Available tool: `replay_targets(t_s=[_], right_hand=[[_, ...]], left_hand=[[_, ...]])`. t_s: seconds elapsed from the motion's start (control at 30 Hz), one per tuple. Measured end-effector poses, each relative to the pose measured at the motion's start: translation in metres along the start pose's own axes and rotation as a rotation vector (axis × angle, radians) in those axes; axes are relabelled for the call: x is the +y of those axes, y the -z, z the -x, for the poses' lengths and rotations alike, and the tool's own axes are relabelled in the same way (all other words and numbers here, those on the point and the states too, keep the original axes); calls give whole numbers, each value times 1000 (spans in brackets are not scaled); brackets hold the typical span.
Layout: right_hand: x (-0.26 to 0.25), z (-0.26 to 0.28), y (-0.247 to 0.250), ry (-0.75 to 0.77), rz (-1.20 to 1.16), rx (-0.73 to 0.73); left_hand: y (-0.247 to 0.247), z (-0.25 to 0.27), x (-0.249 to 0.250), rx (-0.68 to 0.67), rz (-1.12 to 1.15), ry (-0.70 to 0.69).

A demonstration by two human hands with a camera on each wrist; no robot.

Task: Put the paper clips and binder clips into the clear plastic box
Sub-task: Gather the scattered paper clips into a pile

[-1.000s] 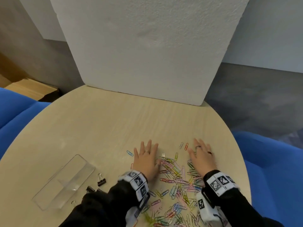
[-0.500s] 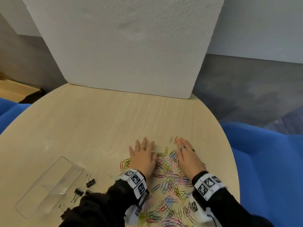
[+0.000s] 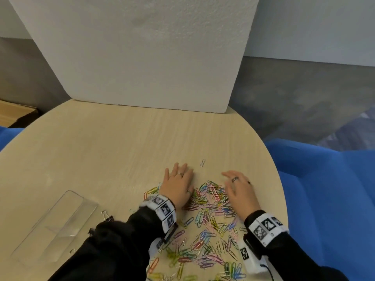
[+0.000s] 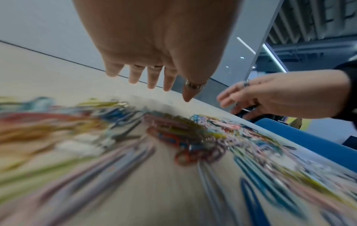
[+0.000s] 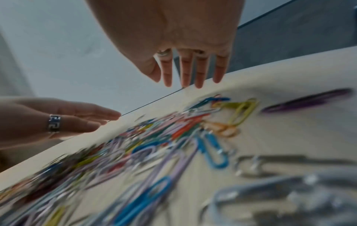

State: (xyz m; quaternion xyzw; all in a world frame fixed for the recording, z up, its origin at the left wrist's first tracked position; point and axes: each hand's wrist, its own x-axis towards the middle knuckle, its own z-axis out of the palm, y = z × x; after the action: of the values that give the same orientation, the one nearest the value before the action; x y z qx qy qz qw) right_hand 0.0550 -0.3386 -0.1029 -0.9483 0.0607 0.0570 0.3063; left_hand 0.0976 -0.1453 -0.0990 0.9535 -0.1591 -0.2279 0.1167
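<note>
Item: clear plastic box (image 3: 54,226), lying flat at the left of the worktop (image 3: 113,151), holding no clips that can be made out. Just to its right, binder clips (image 3: 107,216) are resting loose, partly hidden by a dark sleeve (image 3: 105,248). Centre: left hand (image 3: 178,187), fingers straight and spread, palm down at the pile's left edge, grasping nothing. Between the hands, paper clips (image 3: 211,201) in mixed colours are lying heaped and trailing toward the near edge; one stray clip (image 3: 202,162) is sitting apart, beyond the fingertips. Right: right hand (image 3: 239,191), likewise flat and released, flanking the pile's right side. Step in hand, by judgement: herding the scatter together, nothing yet boxed. Next move is calling for cupping a batch and carrying it well left to the box. Also present: white foam board (image 3: 142,51) standing at the far edge, blue seating (image 3: 324,199) to the right. Nothing is obstructing the route except the person's own left forearm.
</note>
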Motion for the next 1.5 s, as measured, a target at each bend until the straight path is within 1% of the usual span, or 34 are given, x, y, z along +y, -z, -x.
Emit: replay_targets(t_s=[0.03, 0.07, 0.13, 0.2, 0.3, 0.37, 0.53, 0.57, 0.63, 0.7, 0.77, 0.83, 0.87, 0.9, 0.93, 1.0, 1.03, 1.07, 1.13, 1.17, 1.2, 1.27, 1.33, 1.4, 1.47, 1.5], right_hand=[[6, -2, 6, -75, 26, 52], [12, -4, 10, -146, 59, 68], [22, -9, 13, -250, 114, 36], [26, -10, 10, -295, 105, -8], [24, -8, 1, -272, 27, -16], [18, -1, -7, -205, -1, -46], [8, 21, -14, -20, -37, -253], [8, 23, -12, -8, -57, -263], [12, 26, -7, -28, -86, -215], [20, 26, -3, -92, -75, -136], [27, 26, -2, -153, -38, -97], [26, 25, -4, -185, -8, -117], [22, 25, -6, -184, 3, -145], [16, 25, -9, -167, 11, -186], [9, 26, -12, -135, 10, -231], [-3, 27, -19, -72, -22, -292], [-7, 27, -21, -53, -45, -280], [-9, 26, -21, -53, -65, -237], [-10, 20, -20, -104, -52, -121], [-10, 16, -19, -137, -29, -87], [-11, 12, -19, -162, -2, -85], [-15, 9, -23, -149, 68, -152], [-24, 10, -31, -42, 103, -228], [-33, 16, -38, 70, 82, -289], [-37, 20, -42, 104, 54, -299], [-39, 20, -41, 91, 53, -272]], left_hand=[[3, -8, 4, 2, 11, -27], [5, -16, 9, -4, 21, -53], [6, -33, 17, -37, 15, -90], [5, -46, 23, -80, -16, -109], [1, -56, 24, -123, -65, -134], [-1, -52, 21, -122, -97, -160], [-5, -15, 8, -163, -85, -274], [-5, -6, 4, -167, -60, -299], [-3, 10, -5, -134, -7, -324], [-1, 22, -15, -43, 11, -278], [-1, 30, -24, 68, 36, -129], [-3, 34, -31, 138, 71, 56], [-5, 36, -31, 136, 89, 127], [-7, 36, -30, 122, 112, 173], [-10, 37, -28, 107, 135, 189], [-16, 37, -23, 84, 180, 159], [-18, 36, -21, 84, 200, 132], [-19, 36, -20, 93, 214, 119], [-19, 32, -21, 150, 224, 137], [-19, 29, -21, 176, 221, 152], [-21, 27, -21, 180, 211, 160], [-25, 26, -19, 131, 198, 144], [-29, 27, -15, 75, 244, 77], [-29, 31, -16, 48, 319, -4], [-20, 37, -22, 65, 366, -37], [-12, 40, -27, 87, 368, -35]])
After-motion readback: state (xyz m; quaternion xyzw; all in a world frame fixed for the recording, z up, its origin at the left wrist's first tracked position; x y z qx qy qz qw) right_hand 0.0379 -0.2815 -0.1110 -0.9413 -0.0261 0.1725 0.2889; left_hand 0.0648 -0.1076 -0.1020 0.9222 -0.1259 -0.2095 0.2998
